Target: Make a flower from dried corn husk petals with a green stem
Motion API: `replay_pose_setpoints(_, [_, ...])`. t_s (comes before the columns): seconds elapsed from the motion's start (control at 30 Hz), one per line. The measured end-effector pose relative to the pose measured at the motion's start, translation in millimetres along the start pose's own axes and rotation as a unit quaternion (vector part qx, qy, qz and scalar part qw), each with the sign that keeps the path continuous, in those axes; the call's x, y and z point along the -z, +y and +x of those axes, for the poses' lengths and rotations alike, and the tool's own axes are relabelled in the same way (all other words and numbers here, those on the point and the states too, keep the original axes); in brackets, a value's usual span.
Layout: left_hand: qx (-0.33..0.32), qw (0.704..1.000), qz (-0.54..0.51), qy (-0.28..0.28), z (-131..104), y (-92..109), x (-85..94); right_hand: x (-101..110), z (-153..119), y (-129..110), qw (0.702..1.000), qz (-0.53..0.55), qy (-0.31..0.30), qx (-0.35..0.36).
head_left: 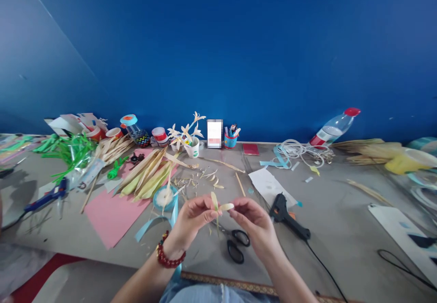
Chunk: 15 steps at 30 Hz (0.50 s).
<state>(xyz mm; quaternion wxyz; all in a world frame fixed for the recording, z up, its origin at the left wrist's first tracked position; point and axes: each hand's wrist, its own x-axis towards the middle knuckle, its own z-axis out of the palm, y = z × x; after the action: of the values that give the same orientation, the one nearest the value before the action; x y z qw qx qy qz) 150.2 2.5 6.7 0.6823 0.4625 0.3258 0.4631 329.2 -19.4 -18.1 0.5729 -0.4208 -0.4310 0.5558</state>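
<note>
My left hand (201, 214), with a red bead bracelet on its wrist, pinches a small husk piece with pale petals (214, 199). One petal points up and a thin strip hangs below the fingers. Another pale petal (226, 207) stretches across to the right. At its tip, the thumb and fingers of my right hand (248, 214) are closed together. Black-handled scissors (235, 250) lie on the table just below the hands. A black glue gun (290, 216) rests to the right of my right hand.
Corn husks (146, 175), pink paper (114, 214) and a blue tape roll (165, 197) lie left. Husk flowers stand in a white cup (193, 148) at the back. White paper (271, 185), coiled white cord (297, 150) and a tilted bottle (332, 130) are right. A blue glue gun (48, 197) is far left.
</note>
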Motion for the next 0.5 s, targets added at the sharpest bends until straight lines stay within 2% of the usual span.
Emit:
replay_pose_setpoints(0.1, [0.03, 0.998, -0.053, -0.012, -2, 0, -2.4, -1, 7, -1, 0.997, 0.032, -0.059, 0.036])
replay_pose_setpoints(0.23, [0.054, 0.994, -0.096, -0.023, -3, -1, -4.2, 2, 14, -10, 0.985, 0.013, -0.139, 0.102])
replay_pose_setpoints(0.37, [0.076, 0.989, -0.119, -0.04, -3, -1, -4.4, 2, 17, -16, 0.975, -0.033, -0.163, 0.15])
replay_pose_setpoints(0.5, [0.089, 0.987, -0.125, -0.04, -2, 0, -4.0, 2, 18, -18, 0.969, -0.056, -0.158, 0.18])
